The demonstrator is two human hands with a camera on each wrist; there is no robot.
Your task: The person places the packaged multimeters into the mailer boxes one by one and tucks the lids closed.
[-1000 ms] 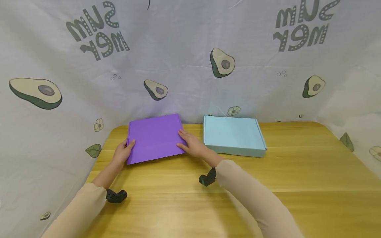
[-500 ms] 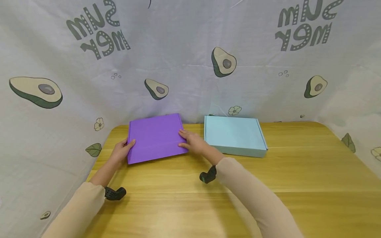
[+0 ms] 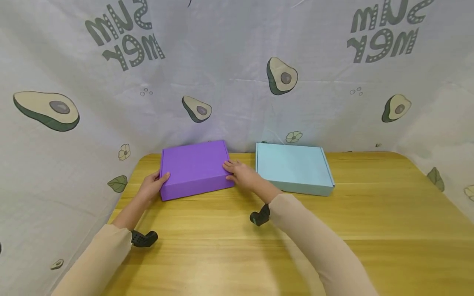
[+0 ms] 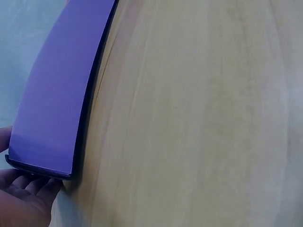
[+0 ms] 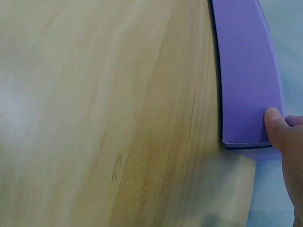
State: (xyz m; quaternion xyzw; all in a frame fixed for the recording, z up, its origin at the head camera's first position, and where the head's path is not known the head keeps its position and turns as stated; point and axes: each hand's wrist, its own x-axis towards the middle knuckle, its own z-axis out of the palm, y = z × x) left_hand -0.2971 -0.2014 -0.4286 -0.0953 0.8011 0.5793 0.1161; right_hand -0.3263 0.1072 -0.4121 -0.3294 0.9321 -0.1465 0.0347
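A purple cardboard box lies on the wooden table, its lid down and its front face upright. My left hand grips the box's left front corner. In the left wrist view, the fingers of this hand curl against the end of the box. My right hand holds the right front corner, fingers over the top edge. The right wrist view has its thumb against the front face. What the box holds inside is hidden.
To the right of the purple box lies a light blue box, its lid down. Behind both hangs a pale curtain with avocado prints. The wooden table stretches toward me and to the right.
The purple box's front edge has turned downward, so its upright front face now shows where a sloping lid was. Both hands have stayed at the corners. The light blue box stays put.
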